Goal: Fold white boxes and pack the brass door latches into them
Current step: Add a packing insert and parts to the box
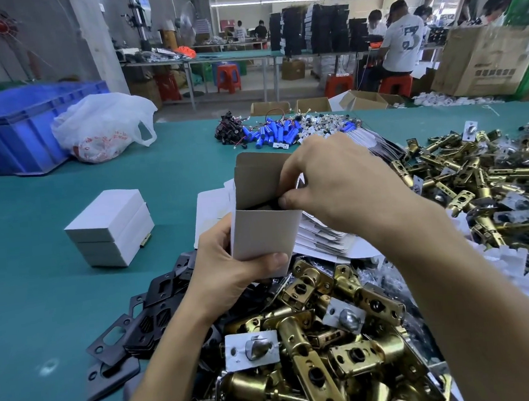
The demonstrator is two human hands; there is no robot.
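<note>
The left hand point(231, 275) grips the upright white box point(267, 228) above the brass door latches point(325, 347) on the bench point(43, 297), while the right hand point(334, 185) pinches something dark at its open top; thin cardboard, probably light and easily crushed.

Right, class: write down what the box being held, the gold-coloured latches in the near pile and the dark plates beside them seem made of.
Held box: thin card, matte white outside, grey-brown inside, with creased flaps. Latches: metal, shiny brass-coloured finish, perhaps plated; they glint. Dark plates: probably stamped sheet metal, matte black coating; thin, flat, punched holes.
</note>
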